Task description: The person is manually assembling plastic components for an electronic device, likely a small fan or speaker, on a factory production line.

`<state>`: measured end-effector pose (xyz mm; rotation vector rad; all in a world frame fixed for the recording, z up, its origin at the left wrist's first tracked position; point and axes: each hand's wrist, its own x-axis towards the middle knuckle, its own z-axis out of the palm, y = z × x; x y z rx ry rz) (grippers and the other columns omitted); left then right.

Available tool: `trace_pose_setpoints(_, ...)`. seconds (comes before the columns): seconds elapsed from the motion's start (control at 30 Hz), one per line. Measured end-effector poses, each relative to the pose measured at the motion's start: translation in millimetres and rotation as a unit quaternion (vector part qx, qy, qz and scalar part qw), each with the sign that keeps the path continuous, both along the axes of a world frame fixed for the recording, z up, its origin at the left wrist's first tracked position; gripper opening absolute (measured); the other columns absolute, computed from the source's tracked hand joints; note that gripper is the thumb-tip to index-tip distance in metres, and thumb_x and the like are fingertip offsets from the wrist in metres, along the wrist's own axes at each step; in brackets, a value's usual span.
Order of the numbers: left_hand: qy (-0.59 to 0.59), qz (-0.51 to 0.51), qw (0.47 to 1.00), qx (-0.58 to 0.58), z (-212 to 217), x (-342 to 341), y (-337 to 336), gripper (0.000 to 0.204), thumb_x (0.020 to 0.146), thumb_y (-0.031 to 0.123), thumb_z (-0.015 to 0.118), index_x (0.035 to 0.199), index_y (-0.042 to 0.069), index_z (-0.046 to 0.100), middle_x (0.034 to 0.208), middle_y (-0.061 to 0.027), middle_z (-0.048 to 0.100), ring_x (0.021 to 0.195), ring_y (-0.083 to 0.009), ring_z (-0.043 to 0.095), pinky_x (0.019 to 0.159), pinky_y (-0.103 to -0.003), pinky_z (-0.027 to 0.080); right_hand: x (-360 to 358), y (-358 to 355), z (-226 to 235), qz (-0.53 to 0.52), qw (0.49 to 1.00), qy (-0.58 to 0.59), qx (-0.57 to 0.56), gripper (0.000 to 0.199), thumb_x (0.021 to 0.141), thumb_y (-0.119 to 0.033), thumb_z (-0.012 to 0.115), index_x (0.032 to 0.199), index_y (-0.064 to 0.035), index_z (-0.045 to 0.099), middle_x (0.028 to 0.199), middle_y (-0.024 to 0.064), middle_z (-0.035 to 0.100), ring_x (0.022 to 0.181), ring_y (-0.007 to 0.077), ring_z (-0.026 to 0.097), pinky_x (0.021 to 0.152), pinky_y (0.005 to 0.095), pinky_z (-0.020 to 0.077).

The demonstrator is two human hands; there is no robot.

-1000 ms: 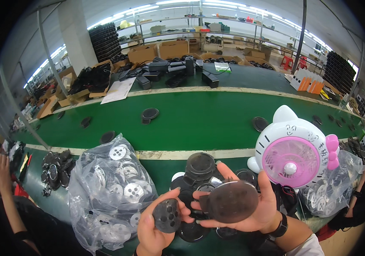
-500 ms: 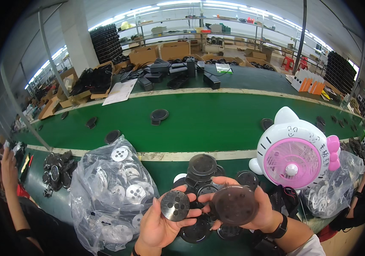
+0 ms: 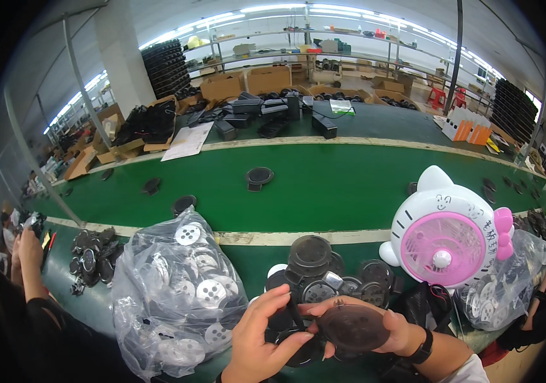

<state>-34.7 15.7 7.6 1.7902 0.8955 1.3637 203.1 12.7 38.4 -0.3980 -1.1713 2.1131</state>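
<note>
My left hand (image 3: 261, 338) pinches a thin metal disc (image 3: 295, 311), tilted almost edge-on, between thumb and fingers. Close beside it, my right hand (image 3: 393, 329) grips a round dark housing (image 3: 355, 327) with a smooth brownish face toward me. The two parts are near each other; whether they touch is hidden by the fingers. Behind and under both hands lies a pile of round black housings (image 3: 310, 255), with a small shiny rectangular piece (image 3: 332, 279) among them. Left of my hands stands a clear plastic bag (image 3: 177, 287) full of silver discs with holes.
A white and pink fan (image 3: 442, 239) stands to the right, by another bag of discs (image 3: 490, 297). Beyond a pale rail, a green conveyor belt (image 3: 337, 191) carries scattered black parts. Dark parts (image 3: 94, 258) are heaped at left. Co-workers' arms (image 3: 29, 262) show at both sides.
My left hand has turned the disc from face-up to nearly edge-on and brought it nearer the right hand. The housing has tilted slightly. Parts on the belt have shifted right.
</note>
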Motion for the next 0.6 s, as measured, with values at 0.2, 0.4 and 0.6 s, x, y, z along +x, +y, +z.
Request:
trace_pose_setpoints(0.2,-0.005,-0.036,0.999,-0.013,2.4,-2.3,1.6,0.069,0.075,0.001,0.087,0.133,-0.007,0.052,0.142,-0.0243,0.052,0.125,-0.0277,0.06,0.102,-0.039,0.054,-0.7,-0.2,2.0,-0.016,1.0,-0.008,-0.002,0.119,0.081,-0.083,0.057,0.154,0.0054,0.028,0.14,0.0171,0.048,0.119,0.0221,0.057,0.1,0.0361,0.0477)
trace_pose_setpoints(0.4,-0.143,-0.001,0.989,-0.029,-1.1,-0.4,-4.1,0.07,0.077,-0.003,0.082,0.135,-0.004,0.042,0.135,-0.0232,0.055,0.125,-0.0274,0.058,0.099,-0.038,0.054,-7.4,0.0,-1.2,-0.043,0.999,0.021,-0.014,0.116,0.082,-0.079,0.063,0.155,0.0038,0.026,0.148,0.0156,0.041,0.134,0.0246,0.048,0.104,0.0426,0.0487)
trace_pose_setpoints(0.6,-0.197,-0.019,0.979,-0.036,3.3,7.6,-21.4,0.066,0.077,0.001,0.084,0.131,-0.007,0.047,0.127,-0.0254,0.059,0.118,-0.0295,0.063,0.094,-0.036,0.058,-8.1,-0.6,-11.9,-0.066,0.998,0.016,0.007,0.109,0.086,-0.075,0.062,0.156,-0.0019,0.023,0.157,0.0113,0.027,0.145,0.0266,0.034,0.11,0.048,0.0445)
